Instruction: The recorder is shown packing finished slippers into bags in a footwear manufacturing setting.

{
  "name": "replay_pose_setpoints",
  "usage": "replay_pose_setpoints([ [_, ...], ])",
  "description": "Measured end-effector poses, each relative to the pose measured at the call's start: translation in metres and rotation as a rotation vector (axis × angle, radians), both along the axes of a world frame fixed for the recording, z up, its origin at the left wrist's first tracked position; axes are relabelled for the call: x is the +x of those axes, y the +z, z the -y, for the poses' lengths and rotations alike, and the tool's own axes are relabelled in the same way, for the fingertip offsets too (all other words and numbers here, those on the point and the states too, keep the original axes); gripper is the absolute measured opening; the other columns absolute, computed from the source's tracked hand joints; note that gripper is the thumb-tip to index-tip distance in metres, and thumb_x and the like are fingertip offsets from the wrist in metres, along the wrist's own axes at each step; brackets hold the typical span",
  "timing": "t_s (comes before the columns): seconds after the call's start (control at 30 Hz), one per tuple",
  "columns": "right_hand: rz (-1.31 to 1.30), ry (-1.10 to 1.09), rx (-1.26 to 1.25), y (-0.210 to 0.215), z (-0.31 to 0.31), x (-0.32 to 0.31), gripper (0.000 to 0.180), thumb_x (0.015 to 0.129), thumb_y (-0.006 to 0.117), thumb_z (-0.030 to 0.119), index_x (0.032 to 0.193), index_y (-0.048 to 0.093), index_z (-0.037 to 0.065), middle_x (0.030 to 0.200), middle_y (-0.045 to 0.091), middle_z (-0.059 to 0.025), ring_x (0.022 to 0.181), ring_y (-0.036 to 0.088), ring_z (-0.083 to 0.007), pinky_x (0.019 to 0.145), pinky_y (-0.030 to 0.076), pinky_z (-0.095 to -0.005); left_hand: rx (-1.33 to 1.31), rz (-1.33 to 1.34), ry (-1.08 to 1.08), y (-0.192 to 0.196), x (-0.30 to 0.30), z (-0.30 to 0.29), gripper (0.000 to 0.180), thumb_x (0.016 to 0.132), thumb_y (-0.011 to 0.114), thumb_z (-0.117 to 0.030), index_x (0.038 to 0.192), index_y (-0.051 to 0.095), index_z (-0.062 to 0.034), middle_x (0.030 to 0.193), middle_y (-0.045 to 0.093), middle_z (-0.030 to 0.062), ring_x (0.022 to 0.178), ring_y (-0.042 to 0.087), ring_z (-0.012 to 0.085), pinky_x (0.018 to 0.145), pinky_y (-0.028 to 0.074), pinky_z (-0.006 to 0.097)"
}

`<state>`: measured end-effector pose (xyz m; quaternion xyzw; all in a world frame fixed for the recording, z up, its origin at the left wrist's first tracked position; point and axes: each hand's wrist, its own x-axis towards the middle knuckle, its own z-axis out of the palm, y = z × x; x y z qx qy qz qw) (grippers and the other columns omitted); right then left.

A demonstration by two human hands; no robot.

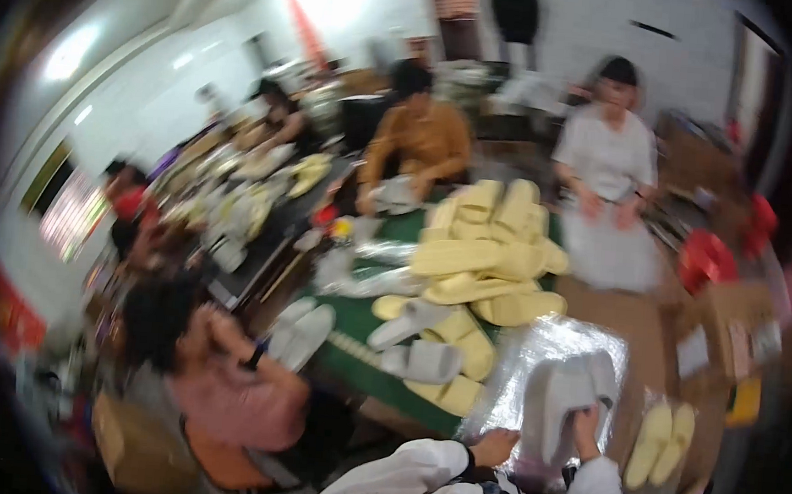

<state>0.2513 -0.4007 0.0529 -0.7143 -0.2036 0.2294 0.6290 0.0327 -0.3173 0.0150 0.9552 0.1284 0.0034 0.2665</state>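
Note:
A pair of white-grey slippers [565, 397] lies on a shiny stack of clear plastic bags [611, 346] in front of me. My right hand [587, 431] is closed on the near part of the slippers, its fingers at their edge. My left hand [494, 447], to the left of the slippers, has its fingers curled at the near left edge of the top plastic bag [529, 440]. Motion blur hides the fingertips, and I cannot tell whether the slippers are inside a bag.
Pale yellow slippers [469, 257] are heaped on the green table mat [354, 322], with grey slippers [420, 361] nearer. Another yellow pair [659, 444] lies right of the bags. A cardboard box [734, 330] stands at right. Co-workers sit left [230, 382] and across [422, 134]; another stands opposite [610, 143].

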Motion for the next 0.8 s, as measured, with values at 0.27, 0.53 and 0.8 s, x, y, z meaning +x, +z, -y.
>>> replay_pose_setpoints([
  [0.27,-0.499,0.505,-0.050,0.068,0.063,0.008,0.017,0.078,0.052,-0.001,0.092,0.061,-0.003,0.088,0.063,-0.0071,0.081,0.060,-0.0178,0.074,0.048,-0.0317,0.143,0.188,-0.033,0.013,0.006,-0.006,0.041,0.071,0.050,-0.014,0.110,0.053,-0.0020,0.111,0.050,0.0091,0.107,0.042,0.0260,0.092,0.033,0.040],
  [0.53,-0.645,1.025,-0.349,0.014,0.083,0.058,0.031,0.076,0.056,-0.002,0.107,0.057,-0.004,0.102,0.061,-0.0142,0.094,0.058,-0.0245,0.083,0.046,-0.0344,-0.015,0.034,0.059,0.035,0.005,-0.030,0.055,0.071,0.049,-0.004,0.125,0.042,-0.0081,0.133,0.037,0.0070,0.124,0.029,0.0290,0.102,0.019,0.054],
  [0.8,-0.537,1.065,-0.408,-0.028,0.071,0.063,0.032,0.076,0.056,-0.001,0.108,0.057,-0.004,0.104,0.059,-0.0147,0.096,0.057,-0.0248,0.084,0.045,-0.0345,-0.212,0.278,0.093,0.027,0.001,-0.048,0.065,0.072,0.050,0.002,0.133,0.029,-0.0038,0.139,0.029,0.0099,0.123,0.033,0.0299,0.101,0.028,0.042],
])
